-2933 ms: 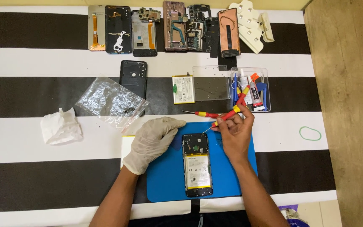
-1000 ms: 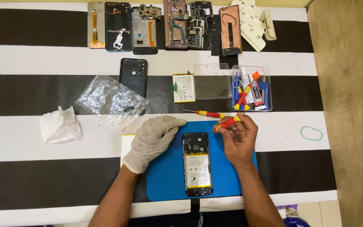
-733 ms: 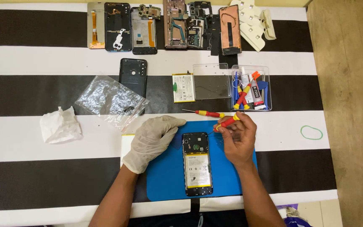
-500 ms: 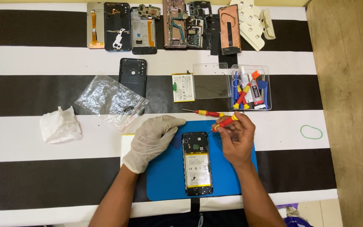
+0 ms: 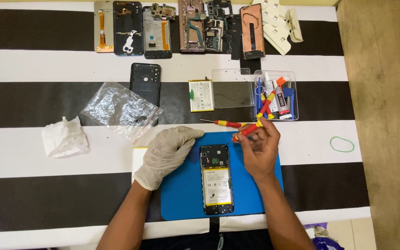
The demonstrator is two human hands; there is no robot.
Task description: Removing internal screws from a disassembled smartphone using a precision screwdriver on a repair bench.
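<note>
Right hand (image 5: 259,150) pinches a red-and-yellow screwdriver (image 5: 247,131) in a narrow fingertip grip, tip aimed down-left just above the opened phone (image 5: 216,179). That phone lies back-up on the blue mat (image 5: 181,194) at the near edge of the striped tabletop (image 5: 33,65). The gloved left hand (image 5: 167,153) rests flat on the mat's left corner just beside the phone, grip loose, holding nothing. A second screwdriver (image 5: 222,123) lies just beyond the mat, near the clear tool tray (image 5: 276,95).

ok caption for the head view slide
Gloved left hand rests beside an opened phone; bare right hand holds a red-yellow screwdriver.
</note>
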